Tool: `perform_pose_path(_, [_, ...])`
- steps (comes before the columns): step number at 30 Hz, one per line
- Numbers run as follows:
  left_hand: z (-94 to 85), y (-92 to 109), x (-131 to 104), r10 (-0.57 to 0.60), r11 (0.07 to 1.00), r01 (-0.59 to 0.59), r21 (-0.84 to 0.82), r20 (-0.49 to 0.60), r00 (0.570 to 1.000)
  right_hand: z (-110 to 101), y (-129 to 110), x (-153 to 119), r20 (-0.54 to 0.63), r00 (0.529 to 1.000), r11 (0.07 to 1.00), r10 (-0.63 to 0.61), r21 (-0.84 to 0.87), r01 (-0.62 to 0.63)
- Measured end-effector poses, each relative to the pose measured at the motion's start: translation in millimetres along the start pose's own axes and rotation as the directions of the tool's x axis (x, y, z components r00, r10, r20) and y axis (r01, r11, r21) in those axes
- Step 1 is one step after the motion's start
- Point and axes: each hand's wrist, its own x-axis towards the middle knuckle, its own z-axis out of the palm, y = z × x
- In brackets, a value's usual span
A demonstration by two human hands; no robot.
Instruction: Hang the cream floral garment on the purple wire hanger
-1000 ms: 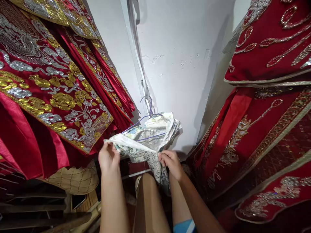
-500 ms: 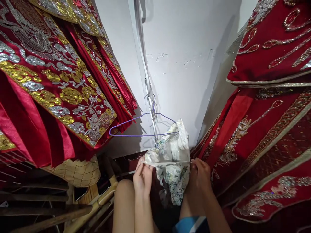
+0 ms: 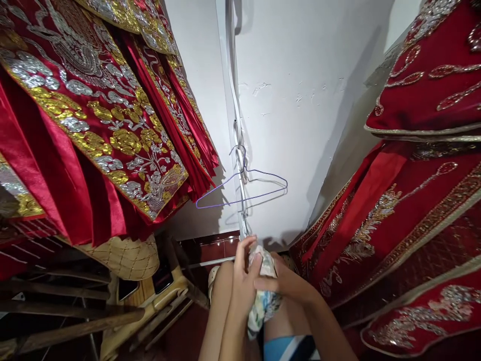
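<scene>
A floral cloth (image 3: 262,307), white with green, yellow and blue, is bunched in a person's hands, low in the middle of the view and above the lap. The left hand (image 3: 245,278) holds it near the top, thumb pressed on it and fingers partly curled. The right hand (image 3: 287,281) closes on it from the other side, its thumb reaching across towards the left hand; its other fingers are mostly hidden. The lower end of the cloth hangs loose between the legs.

The step in hand looks like gathering the cloth, free of its hanger (image 3: 259,196). A next move would seem to call for a firm grip on the top and control of the loose end.

Half a second earlier the cloth was spread between the hands, one part still over the hanger's right end; now it is clear, and the hands have come together. The hanger, thin and purple, hangs bare from a white strip (image 3: 230,75) against a pale wall (image 3: 293,125).

Further out, a red costume (image 3: 126,143) with gold and silver sequins hangs on the left, and beaded red clothes (image 3: 413,210) on the right. At lower left stands a cane chair (image 3: 161,303).
</scene>
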Motion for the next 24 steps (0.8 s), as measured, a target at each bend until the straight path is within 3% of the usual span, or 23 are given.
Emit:
perform_pose_path(2, [-14.5, -9.4, -5.0, -0.040, 0.994, 0.026, 0.106, 0.127, 0.991, -14.5, -19.2, 6.9, 0.154, 0.988, 1.000, -0.003, -0.028, 0.008])
perform_pose_path(3, [-22.1, -16.8, -8.5, -0.044, 0.981, 0.006, 0.193, 0.193, 0.980, -24.6, -29.0, 12.5, 0.171, 0.985, 0.998, -0.020, -0.058, 0.031])
perform_pose_path(7, [-58.9, -50.2, -19.0, -0.169, 0.817, -0.106, 0.567, 0.410, 0.896, -64.7, -60.2, 50.6, -0.056, 0.981, 0.965, -0.186, -0.199, 0.171])
perform_pose_path(10, [-94.1, -56.5, -10.6, -0.256, 0.690, -0.092, 0.718, 0.361, 0.896, -73.8, -62.0, 90.7, -0.235, 0.929, 0.943, -0.287, -0.237, 0.232])
perform_pose_path(13, [-127.5, -43.5, 14.6, -0.263, 0.597, -0.063, 0.799, 0.269, 0.927, -67.0, -44.7, 127.4, -0.250, 0.940, 0.960, -0.233, -0.214, 0.181])
perform_pose_path(16, [-154.3, -28.4, 47.1, -0.249, 0.573, -0.080, 0.816, 0.266, 0.932, -64.4, -25.0, 147.5, -0.263, 0.946, 0.970, -0.187, -0.200, 0.136])
perform_pose_path(21, [-184.6, -7.3, 94.5, -0.035, 0.684, -0.140, 0.716, 0.223, 0.974, -87.2, -16.6, 141.0, -0.317, 0.933, 0.975, -0.171, -0.189, 0.114])
perform_pose_path(24, [-182.2, 18.4, 111.8, 0.074, 0.736, -0.202, 0.646, 0.220, 0.973, -97.6, -22.9, 125.9, -0.313, 0.931, 0.971, -0.188, -0.200, 0.129])
